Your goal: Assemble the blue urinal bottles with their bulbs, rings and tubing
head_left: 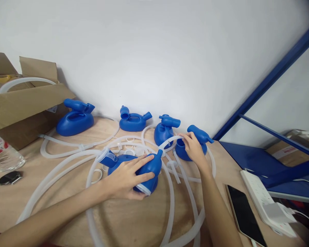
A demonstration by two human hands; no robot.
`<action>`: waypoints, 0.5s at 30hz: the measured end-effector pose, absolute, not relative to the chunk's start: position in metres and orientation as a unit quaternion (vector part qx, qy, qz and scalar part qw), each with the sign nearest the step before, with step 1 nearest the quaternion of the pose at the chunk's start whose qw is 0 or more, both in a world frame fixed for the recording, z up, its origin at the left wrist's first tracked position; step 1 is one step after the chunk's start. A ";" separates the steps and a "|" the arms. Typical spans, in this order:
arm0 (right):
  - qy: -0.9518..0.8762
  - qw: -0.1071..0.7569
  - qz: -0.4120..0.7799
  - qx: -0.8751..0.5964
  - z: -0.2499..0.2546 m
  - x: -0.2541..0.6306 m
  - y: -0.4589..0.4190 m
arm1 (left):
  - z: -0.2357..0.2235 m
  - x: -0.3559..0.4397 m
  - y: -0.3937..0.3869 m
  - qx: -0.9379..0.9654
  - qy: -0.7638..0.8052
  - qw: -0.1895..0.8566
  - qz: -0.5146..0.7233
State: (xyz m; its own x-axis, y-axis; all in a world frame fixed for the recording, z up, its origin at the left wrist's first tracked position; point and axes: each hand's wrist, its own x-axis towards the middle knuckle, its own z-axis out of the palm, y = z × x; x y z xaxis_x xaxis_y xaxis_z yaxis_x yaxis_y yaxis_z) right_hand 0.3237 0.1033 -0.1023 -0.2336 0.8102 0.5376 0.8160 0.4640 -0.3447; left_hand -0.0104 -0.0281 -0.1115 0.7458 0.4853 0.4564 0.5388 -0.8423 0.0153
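Note:
My left hand [126, 178] is wrapped over a blue plastic urinal funnel [152, 165] with a white ring at its wide end. Behind and left of it is a blue urinal bottle [120, 160], partly covered by the hand; a clear cap [103, 156] is at its neck. The funnel's narrow spout points up and away, and one end of a translucent white hose [171, 139] meets it. Fingers of my right hand [193, 145] pinch that hose a short way to the right, in front of another blue urinal bottle [181, 151]. My right fingertips' far side is hidden.
More blue urinals [76, 123] stand along the wall. Coiled hoses [48, 178] and white rings [97, 175] lie on the wooden table [128, 226]. A cardboard box [28, 106] and water bottle [3, 154] are left; a phone [244, 212] and power strip [257, 192] right.

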 end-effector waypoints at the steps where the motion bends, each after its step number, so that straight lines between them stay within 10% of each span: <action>1: -0.787 0.346 0.003 -0.511 -0.102 0.324 0.104 | -0.111 -0.010 -0.028 -0.932 -0.274 0.060 -0.228; 15: -0.784 0.373 0.019 -0.495 -0.105 0.331 0.109 | -0.118 -0.017 -0.024 -0.936 -0.251 0.074 -0.236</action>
